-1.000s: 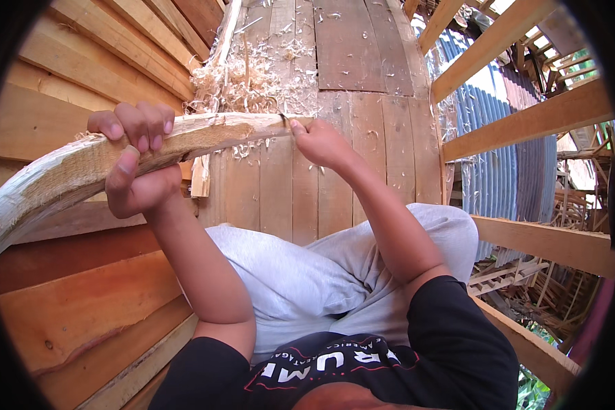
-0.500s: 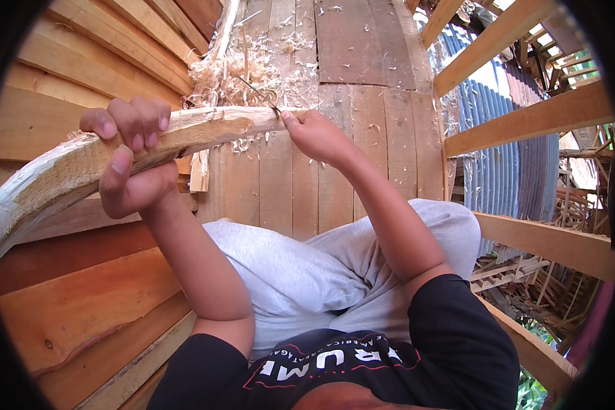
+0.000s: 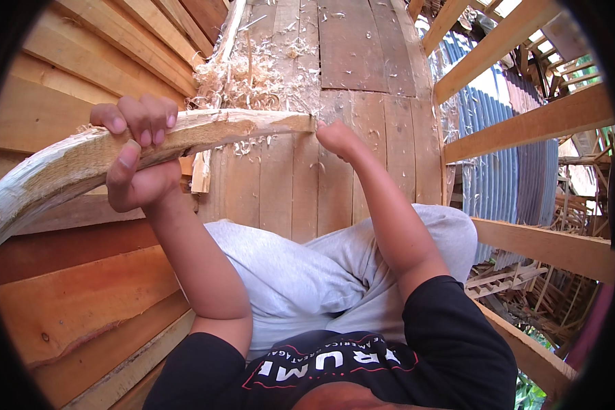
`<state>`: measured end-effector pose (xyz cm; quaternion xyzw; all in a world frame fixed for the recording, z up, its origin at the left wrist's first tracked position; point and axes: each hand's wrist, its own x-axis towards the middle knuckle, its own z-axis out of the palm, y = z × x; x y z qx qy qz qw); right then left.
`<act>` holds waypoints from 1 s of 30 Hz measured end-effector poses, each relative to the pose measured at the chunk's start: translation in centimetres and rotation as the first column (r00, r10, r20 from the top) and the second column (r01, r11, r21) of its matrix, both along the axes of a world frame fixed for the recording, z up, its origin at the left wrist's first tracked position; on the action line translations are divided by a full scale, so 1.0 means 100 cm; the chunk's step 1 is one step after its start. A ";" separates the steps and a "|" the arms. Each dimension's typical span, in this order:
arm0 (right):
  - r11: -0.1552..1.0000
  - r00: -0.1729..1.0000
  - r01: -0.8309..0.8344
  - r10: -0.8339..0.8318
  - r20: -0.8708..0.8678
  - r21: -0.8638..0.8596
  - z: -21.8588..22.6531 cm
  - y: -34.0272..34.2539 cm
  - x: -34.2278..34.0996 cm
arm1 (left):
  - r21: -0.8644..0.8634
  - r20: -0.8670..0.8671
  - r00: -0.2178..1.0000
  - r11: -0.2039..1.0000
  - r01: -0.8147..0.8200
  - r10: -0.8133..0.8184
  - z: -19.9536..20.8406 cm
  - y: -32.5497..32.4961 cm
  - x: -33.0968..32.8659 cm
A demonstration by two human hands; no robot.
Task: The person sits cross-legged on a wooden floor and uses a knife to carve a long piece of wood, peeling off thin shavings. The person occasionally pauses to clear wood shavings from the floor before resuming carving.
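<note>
A long, curved piece of pale wood point(image 3: 212, 130) runs from the left rim to the middle, whittled smooth in places with rough, light faces. My left hand point(image 3: 138, 154) is closed around it, thumb below and fingers over the top. At the wood's right end, my right hand point(image 3: 338, 140) is a closed fist. It holds a knife point(image 3: 313, 124), of which only a dark sliver shows at the wood's tip; the handle is hidden in my fingers.
Curled wood shavings point(image 3: 239, 82) are heaped on the plank floor point(image 3: 304, 188) beyond the wood. Stacked boards point(image 3: 82, 301) line the left side. Wooden rails point(image 3: 526, 130) stand at the right, with corrugated metal sheets point(image 3: 499, 171) below. My crossed legs point(image 3: 287, 273) are close by.
My right hand has slid rightward along the wood to its end. The thin dark blade that lay across the wood is now almost out of sight. My left hand shifted slightly right, still gripping.
</note>
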<state>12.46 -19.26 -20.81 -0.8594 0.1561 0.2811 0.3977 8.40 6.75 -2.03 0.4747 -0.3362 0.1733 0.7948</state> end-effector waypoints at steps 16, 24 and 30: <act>0.971 0.977 -0.090 0.129 0.171 -0.222 0.000 -0.005 0.009 | -0.021 -0.018 1.000 1.000 0.010 -0.011 -0.002 0.002 0.000; 0.982 0.981 -0.024 0.059 0.186 -0.188 -0.017 -0.011 0.016 | -0.006 -0.007 1.000 1.000 0.021 -0.021 -0.001 0.003 0.001; 0.990 0.982 0.094 -0.076 0.174 -0.100 -0.038 -0.007 0.013 | 0.001 0.014 0.997 0.997 0.072 -0.072 -0.002 0.004 0.001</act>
